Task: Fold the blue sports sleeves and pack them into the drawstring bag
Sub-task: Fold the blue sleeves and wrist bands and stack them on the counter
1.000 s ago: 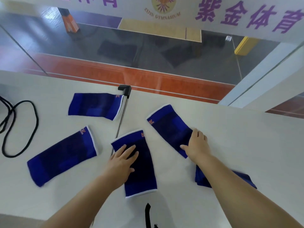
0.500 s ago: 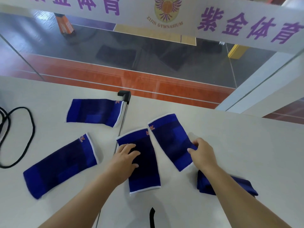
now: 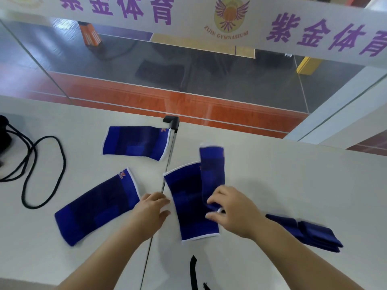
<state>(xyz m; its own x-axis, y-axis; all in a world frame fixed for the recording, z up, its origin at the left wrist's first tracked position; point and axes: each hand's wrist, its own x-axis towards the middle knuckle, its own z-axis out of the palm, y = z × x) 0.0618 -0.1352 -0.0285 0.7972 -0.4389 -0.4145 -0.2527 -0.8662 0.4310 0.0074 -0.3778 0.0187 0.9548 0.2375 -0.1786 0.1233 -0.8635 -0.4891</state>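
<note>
We judge the task barely begun: our right hand (image 3: 232, 210) pinches one blue sleeve (image 3: 211, 174) above the table (image 3: 293, 185), our left hand (image 3: 152, 212) rests open, three sleeves lie flat (the bag is not clearly visible).

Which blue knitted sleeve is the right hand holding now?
Start at the black clamp on the white table's far edge. Nearer and rightward, the right hand pinches a blue knitted sleeve. Unlike its flat neighbours, it is lifted, overlapping the middle sleeve.

The white banner (image 3: 188, 19) reads "紫金体育" and "ZIJIN GYMNASIUM".
</note>
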